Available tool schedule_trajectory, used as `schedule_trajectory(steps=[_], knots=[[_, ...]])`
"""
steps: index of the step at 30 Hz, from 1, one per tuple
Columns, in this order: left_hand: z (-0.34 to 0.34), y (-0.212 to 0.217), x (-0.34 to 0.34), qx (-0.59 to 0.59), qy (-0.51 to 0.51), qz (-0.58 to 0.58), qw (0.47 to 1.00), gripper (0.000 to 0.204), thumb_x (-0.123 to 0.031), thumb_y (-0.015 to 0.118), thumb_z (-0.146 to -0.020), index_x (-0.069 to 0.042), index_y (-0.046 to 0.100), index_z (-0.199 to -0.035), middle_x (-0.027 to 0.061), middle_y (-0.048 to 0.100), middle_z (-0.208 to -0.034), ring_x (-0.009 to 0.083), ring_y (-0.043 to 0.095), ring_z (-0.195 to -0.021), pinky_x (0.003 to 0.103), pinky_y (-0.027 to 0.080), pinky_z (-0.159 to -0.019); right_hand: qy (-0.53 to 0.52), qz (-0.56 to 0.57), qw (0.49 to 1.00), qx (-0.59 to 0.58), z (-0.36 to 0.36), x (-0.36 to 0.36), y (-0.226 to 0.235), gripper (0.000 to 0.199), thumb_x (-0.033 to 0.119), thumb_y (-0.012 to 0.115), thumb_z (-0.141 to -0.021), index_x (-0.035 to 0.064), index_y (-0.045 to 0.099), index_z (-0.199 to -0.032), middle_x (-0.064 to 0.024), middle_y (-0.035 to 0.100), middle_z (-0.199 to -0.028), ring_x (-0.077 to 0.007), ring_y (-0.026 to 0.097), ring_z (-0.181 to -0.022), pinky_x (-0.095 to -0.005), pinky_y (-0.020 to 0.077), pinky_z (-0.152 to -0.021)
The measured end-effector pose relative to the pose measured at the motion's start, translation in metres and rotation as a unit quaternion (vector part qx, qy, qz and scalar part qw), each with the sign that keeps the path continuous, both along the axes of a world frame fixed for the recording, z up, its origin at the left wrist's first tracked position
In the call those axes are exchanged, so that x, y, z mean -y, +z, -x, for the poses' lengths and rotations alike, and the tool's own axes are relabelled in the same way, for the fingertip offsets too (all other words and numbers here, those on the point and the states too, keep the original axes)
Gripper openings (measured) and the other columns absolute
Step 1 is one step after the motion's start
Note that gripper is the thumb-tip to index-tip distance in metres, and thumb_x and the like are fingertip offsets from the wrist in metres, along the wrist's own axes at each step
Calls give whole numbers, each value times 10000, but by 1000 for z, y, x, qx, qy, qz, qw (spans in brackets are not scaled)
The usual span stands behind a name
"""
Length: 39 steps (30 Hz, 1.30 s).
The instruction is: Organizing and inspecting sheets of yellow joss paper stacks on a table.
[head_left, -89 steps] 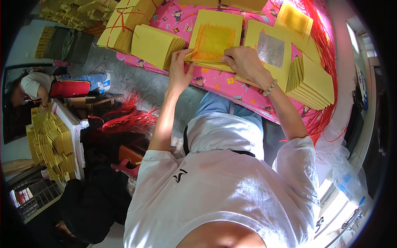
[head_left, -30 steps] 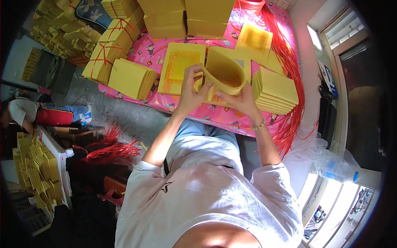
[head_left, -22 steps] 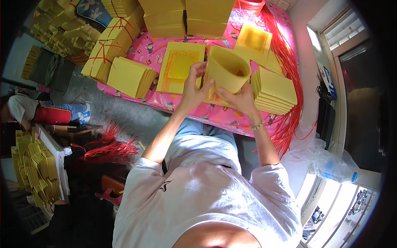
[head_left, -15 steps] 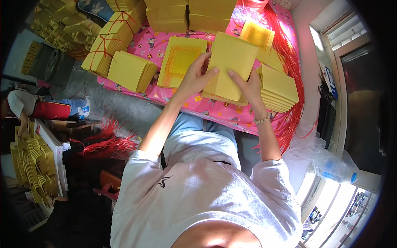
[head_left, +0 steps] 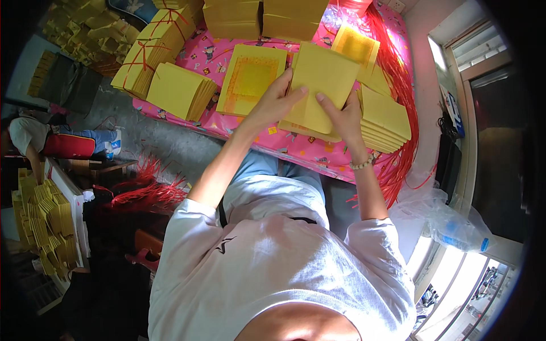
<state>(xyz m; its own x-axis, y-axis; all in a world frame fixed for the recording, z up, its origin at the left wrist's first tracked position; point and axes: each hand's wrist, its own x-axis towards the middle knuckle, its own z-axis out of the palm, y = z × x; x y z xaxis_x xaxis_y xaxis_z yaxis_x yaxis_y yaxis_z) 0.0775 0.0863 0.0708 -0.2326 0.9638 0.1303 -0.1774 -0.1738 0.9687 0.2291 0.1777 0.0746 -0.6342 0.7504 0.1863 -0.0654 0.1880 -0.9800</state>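
Note:
My left hand point(head_left: 277, 102) grips the left edge of a yellow sheaf of paper point(head_left: 325, 74), its thumb on the top sheet. On the opposite edge, my right hand point(head_left: 347, 118), with a bead bracelet at the wrist, also has its thumb on top and its fingers around the side. The sheaf is tilted over more yellow paper point(head_left: 307, 129), partly hidden below. Left of it lies a yellow sheet with an orange and gold print point(head_left: 254, 79). By my right hand is a fanned pile of yellow paper point(head_left: 387, 119).
A pink patterned cloth point(head_left: 199, 128) covers the table. Yellow stacks point(head_left: 233, 20) stand at the back; tied bundles point(head_left: 142, 65) and a loose pile point(head_left: 176, 91) are at left. Red strings point(head_left: 401, 96) hang down the right side. A person point(head_left: 34, 136) works at another table, far left.
The sheaf has tilted slightly clockwise between my hands. Both hands keep their hold, and the view has shifted a little.

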Motion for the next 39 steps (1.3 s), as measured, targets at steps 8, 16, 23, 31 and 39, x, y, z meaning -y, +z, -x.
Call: schedule_trajectory(steps=[8,16,23,31,39], knots=[[-25,-27,8,-31,95,-60,993,442,-59,454,-943,9,310,-1355,108,494,-1229,132,458,-1142,281,398,-944,4,-43,998,-46,-3,8,-14,448,62,695,-806,-14,473,-1187,-97,611,-1074,-137,588,-969,-268,488,-836],[-33,-13,14,-31,97,-71,992,358,-72,447,-943,5,370,-1284,123,537,-1158,141,502,-1075,286,427,-884,-24,33,998,-47,-5,17,0,330,52,679,-819,-19,537,-1108,-72,635,-1012,-118,613,-886,-258,516,-758],[-14,-3,13,-21,88,-9,996,308,-75,492,-924,6,456,-1220,95,589,-1089,114,549,-1013,283,449,-845,-60,24,998,-14,6,18,9,372,93,688,-819,-28,522,-1128,-96,631,-1024,-141,623,-873,-262,522,-745],[-5,4,1,124,66,114,983,310,-101,508,-918,-8,492,-1213,95,605,-1117,161,590,-997,296,468,-837,-32,128,991,13,18,6,5,368,165,681,-846,-32,547,-1127,-104,638,-1015,-147,628,-866,-257,515,-728],[2,1,-3,149,59,139,977,289,-105,489,-928,6,505,-1194,105,599,-1109,177,587,-1010,303,470,-840,-20,178,983,31,23,3,4,373,210,666,-864,-25,565,-1136,-92,636,-1030,-139,620,-880,-256,503,-754]])
